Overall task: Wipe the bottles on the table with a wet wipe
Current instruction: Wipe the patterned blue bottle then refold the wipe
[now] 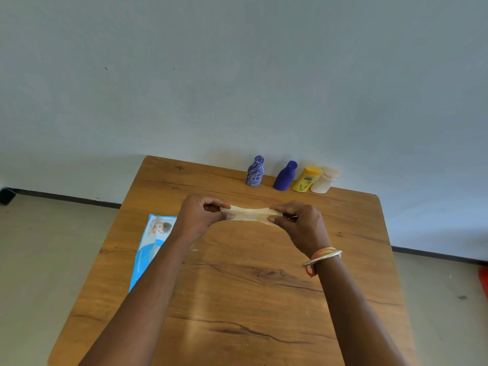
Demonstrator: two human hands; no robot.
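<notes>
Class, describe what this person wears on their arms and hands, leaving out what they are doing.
No sleeves or gloves are in view. The wrist of the right hand carries a thin silver metal bangle and an orange cord band beside it. The left hand and its wrist show no jewellery.

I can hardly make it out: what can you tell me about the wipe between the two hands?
The wipe is a thin, pale, see-through sheet, stretched sideways into a narrow wrinkled band. The left hand pinches one end, the right hand the other. It is held over the middle of the wooden table.
</notes>
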